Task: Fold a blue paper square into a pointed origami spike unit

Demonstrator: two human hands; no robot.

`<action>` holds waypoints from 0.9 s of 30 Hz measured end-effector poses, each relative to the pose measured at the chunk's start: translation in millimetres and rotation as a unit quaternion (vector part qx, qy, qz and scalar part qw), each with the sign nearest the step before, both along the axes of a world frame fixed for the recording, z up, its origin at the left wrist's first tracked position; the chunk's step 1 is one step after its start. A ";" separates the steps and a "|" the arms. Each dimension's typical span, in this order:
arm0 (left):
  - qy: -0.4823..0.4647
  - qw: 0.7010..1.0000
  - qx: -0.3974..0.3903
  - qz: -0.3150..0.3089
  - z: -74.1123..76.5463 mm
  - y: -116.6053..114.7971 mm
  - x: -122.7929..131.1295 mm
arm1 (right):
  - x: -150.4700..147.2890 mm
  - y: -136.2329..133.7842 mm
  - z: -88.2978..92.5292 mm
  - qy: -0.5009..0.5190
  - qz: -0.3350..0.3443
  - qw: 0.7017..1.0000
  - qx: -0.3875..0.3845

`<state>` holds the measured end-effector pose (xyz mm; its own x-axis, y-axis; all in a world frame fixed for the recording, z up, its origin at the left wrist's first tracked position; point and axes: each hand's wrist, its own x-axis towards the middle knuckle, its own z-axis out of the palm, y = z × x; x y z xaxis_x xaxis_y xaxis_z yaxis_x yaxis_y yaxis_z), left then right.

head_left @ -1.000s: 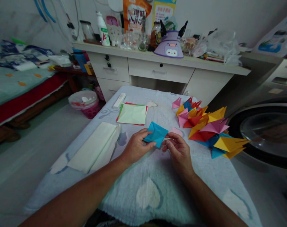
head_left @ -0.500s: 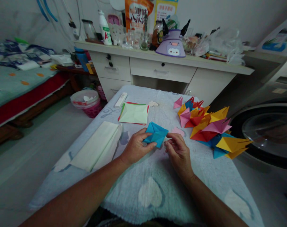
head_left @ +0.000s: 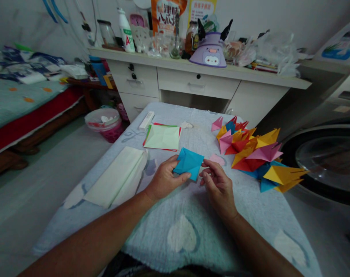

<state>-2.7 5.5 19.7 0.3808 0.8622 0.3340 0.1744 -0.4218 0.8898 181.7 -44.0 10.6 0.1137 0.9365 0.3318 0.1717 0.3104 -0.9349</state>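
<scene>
Blue origami paper | top corner shifting toward the left hand | from here, outline looking squarer than a second ago

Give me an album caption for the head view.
Left hand holds folded blue paper, right hand by its corner, colourful folded papers to the right.

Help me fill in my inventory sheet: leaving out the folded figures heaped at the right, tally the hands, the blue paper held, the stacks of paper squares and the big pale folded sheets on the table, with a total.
Hands: 2, left hand and right hand
Held blue paper: 1
Stack of paper squares: 1
Big pale folded sheet: 1
Total: 5
</scene>
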 end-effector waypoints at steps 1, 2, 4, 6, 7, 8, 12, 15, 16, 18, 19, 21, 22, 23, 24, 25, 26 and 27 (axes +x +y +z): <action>-0.006 1.000 -0.007 -0.002 0.1 0.2 0.0 | 0.0 -0.4 0.4 -0.001 0.005 1.000 0.000; -0.011 1.000 -0.012 -0.004 0.1 0.5 -0.1 | 0.2 -0.7 0.6 -0.002 0.009 1.000 0.001; -0.013 1.000 -0.017 -0.006 -0.2 0.9 -0.1 | 0.9 -1.4 0.3 -0.008 0.015 1.000 0.006; -0.009 1.000 -0.015 -0.007 -0.6 1.1 -0.2 | 1.8 -2.0 -0.5 -0.024 0.014 1.000 0.013; -0.007 1.000 -0.013 -0.006 -0.8 1.1 -0.3 | 2.3 -2.2 -1.1 -0.034 0.014 0.999 0.017; -0.004 1.000 -0.010 -0.006 -0.9 0.9 -0.5 | 2.7 -2.3 -1.6 -0.044 0.013 0.999 0.022; 0.006 1.000 0.006 -0.001 -0.9 -0.6 -0.9 | 3.5 -2.1 -4.1 -0.064 0.016 0.997 0.035; 0.009 0.999 0.038 0.006 -0.3 -2.1 -1.1 | 3.6 -1.9 -5.0 -0.068 0.023 0.996 0.047; 0.011 0.999 0.051 0.010 -0.1 -2.4 -1.2 | 3.5 -2.0 -4.8 -0.068 0.026 0.996 0.051; 0.019 0.997 0.075 0.015 0.4 -2.8 -1.5 | 3.4 -2.4 -3.5 -0.072 0.032 0.995 0.053; 0.023 0.996 0.086 0.016 0.5 -2.9 -1.7 | 3.2 -2.8 -2.5 -0.076 0.034 0.995 0.053; 0.028 0.994 0.105 0.017 0.6 -2.8 -2.2 | 2.6 -3.3 -0.3 -0.088 0.035 0.994 0.055; 0.029 0.993 0.112 0.018 0.5 -2.7 -2.5 | 2.3 -3.5 0.6 -0.093 0.035 0.993 0.060; 0.029 0.992 0.118 0.019 0.5 -2.7 -2.7 | 1.9 -3.6 1.4 -0.096 0.035 0.993 0.065; 0.028 0.992 0.122 0.020 0.5 -2.9 -2.9 | 1.6 -3.5 1.9 -0.098 0.037 0.992 0.070; 0.028 0.992 0.125 0.021 0.6 -3.2 -3.1 | 1.3 -3.4 2.2 -0.099 0.039 0.992 0.073; 0.027 0.991 0.129 0.021 0.8 -3.7 -3.3 | 1.1 -3.3 2.4 -0.100 0.042 0.991 0.075; 0.027 0.991 0.133 0.020 1.2 -4.3 -3.5 | 1.1 -3.2 2.4 -0.102 0.044 0.991 0.077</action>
<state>-6.1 1.2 20.9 0.3712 0.7611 0.5319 0.2398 -0.6320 0.7370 182.7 -47.2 13.1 -0.0500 0.8758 0.4800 0.3189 0.4694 -0.8234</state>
